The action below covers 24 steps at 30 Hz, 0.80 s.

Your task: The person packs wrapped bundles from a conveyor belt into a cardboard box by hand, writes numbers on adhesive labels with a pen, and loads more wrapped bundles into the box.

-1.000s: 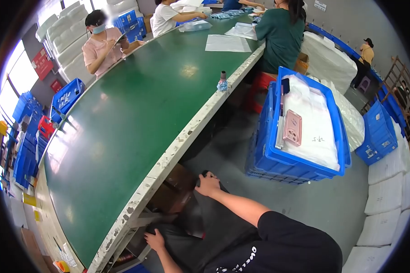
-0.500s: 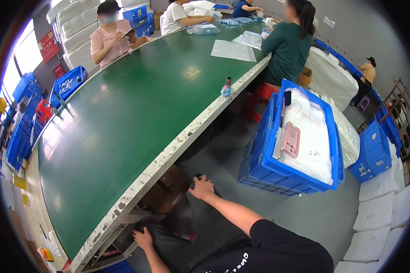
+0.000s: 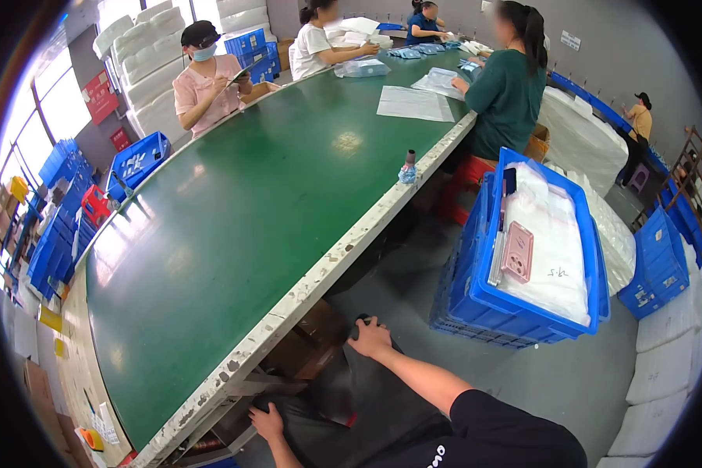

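My left hand (image 3: 267, 422) rests against the side of my left knee, its fingers apart and holding nothing. Further up and to the right, my right hand (image 3: 372, 338) lies over my right knee, fingers bent loosely over the dark trousers (image 3: 378, 390), with no object seen in it. Both hands are below the pale, chipped edge (image 3: 277, 324) of a large green table (image 3: 234, 210). A small bottle with a dark cap (image 3: 407, 168) stands upright near that edge.
To the right, a blue crate (image 3: 476, 292) holds white packaging and a pink phone case (image 3: 518, 252). A co-worker in green (image 3: 511, 97) sits at the table's far right; others are behind it. A cardboard box (image 3: 308, 335) is under the table. White bundles (image 3: 663, 374) line the right side.
The view has shifted, first moving the scene left and down, then back right. Both hands keep their places on the knees. The co-worker in green has moved an arm over the table.
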Available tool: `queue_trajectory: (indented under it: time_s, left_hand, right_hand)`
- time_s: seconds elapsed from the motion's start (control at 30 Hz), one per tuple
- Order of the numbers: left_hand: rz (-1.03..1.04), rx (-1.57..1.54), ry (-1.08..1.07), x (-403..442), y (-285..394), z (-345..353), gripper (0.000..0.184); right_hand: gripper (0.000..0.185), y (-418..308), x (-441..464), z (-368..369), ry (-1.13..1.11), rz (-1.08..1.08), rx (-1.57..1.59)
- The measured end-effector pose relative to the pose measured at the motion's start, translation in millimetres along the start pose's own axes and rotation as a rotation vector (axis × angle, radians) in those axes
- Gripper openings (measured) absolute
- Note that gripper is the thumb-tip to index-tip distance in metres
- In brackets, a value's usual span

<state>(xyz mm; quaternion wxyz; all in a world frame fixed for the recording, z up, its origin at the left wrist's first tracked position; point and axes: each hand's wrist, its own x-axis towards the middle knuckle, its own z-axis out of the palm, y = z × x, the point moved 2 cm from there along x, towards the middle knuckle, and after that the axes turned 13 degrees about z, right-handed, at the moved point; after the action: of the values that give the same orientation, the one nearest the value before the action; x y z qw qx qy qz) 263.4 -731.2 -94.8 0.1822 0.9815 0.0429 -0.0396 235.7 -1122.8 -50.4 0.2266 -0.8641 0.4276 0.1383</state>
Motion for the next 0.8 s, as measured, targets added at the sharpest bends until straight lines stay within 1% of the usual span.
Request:
queue_trajectory:
  time_s: [0.8]
  left_hand:
    - [-0.049, -0.025, -0.038, -4.8, 15.0, -12.2, 0.077]
  right_hand:
    - [0.065, -1.7, 1.2, -0.1, -0.01, -0.001, -0.031]
